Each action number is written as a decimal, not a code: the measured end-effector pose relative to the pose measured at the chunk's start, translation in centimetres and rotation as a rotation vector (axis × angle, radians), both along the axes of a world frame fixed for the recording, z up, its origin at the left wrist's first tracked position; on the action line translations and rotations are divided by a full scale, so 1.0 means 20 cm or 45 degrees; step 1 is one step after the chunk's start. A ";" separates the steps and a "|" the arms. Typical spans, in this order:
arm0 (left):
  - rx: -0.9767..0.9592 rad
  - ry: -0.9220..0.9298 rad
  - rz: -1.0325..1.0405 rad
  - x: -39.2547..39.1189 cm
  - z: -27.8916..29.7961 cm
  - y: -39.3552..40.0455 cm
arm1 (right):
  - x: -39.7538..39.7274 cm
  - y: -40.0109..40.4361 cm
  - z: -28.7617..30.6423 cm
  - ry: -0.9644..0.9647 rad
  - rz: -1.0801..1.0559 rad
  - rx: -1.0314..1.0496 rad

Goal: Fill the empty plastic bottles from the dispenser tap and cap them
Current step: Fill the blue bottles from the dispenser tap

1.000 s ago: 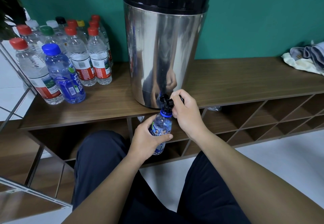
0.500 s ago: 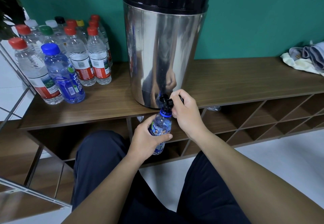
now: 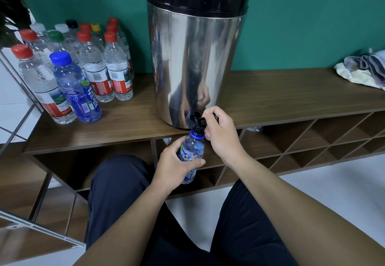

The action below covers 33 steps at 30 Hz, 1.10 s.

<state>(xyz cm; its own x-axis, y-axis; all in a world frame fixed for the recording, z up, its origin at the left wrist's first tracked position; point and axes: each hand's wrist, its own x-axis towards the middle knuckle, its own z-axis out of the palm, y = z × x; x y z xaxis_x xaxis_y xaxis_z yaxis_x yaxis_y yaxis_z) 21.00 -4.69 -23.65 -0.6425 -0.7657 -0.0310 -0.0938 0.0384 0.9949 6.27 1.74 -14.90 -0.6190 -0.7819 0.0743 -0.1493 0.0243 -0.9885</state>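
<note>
A tall steel dispenser (image 3: 191, 61) with a black lid stands on the wooden shelf (image 3: 281, 94). Its black tap (image 3: 198, 121) juts out over the shelf's front edge. My left hand (image 3: 176, 165) grips a small blue-tinted plastic bottle (image 3: 192, 148) with its uncapped mouth right under the tap spout. My right hand (image 3: 220, 132) is curled round the black tap lever. The bottle's lower half is hidden by my fingers.
Several capped bottles (image 3: 91, 67) with red, green, white, yellow and black caps, plus a blue one (image 3: 77, 90), stand at the shelf's left. Folded cloths (image 3: 366, 69) lie at the far right. Open cubbies (image 3: 312, 140) run below the shelf. My knees are underneath.
</note>
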 end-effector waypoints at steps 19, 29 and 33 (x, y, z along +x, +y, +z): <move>0.003 -0.011 0.000 0.00 -0.01 0.00 | 0.00 0.00 0.00 0.002 0.009 -0.012; -0.021 -0.020 -0.001 0.00 -0.02 -0.01 | 0.00 0.00 -0.01 -0.004 -0.002 -0.018; -0.015 -0.012 0.003 0.00 -0.02 -0.01 | -0.01 -0.01 -0.02 -0.005 -0.001 -0.018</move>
<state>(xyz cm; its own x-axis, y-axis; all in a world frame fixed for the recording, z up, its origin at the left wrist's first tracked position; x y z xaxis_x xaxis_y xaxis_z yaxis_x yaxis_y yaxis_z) 20.96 -4.90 -24.14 -0.6403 -0.7676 -0.0280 -0.1034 0.0500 0.9934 6.10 1.59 -15.22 -0.6199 -0.7803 0.0832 -0.1457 0.0102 -0.9893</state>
